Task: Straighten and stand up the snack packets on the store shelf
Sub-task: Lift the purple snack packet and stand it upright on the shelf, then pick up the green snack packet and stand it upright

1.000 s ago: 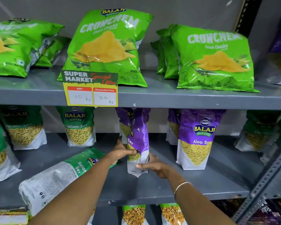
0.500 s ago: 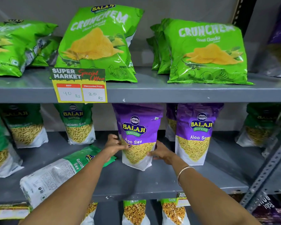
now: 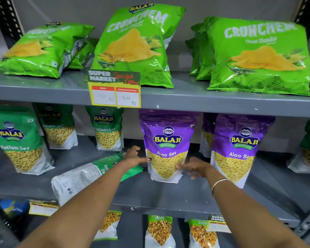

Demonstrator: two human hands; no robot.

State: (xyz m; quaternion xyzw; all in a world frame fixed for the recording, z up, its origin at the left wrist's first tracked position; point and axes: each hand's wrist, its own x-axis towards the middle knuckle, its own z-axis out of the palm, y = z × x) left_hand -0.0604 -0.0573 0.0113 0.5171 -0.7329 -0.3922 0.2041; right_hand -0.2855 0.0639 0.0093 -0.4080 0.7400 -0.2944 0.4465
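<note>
Grey metal shelf (image 3: 168, 196) (snack packets (image 3: 166, 145) upright)

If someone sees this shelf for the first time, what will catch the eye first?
Probably the bright green Crunchem chip bags along the top shelf, with the yellow price tag clipped below them. Next, the purple Aloo Sev pouch standing on the middle shelf between the left hand and right hand. Beside it, a green Ratlami Sev pouch lies flat.

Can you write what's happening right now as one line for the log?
step: standing purple packet | left hand: open beside it | right hand: open, blurred, at its edge | green packet: lying flat
</note>
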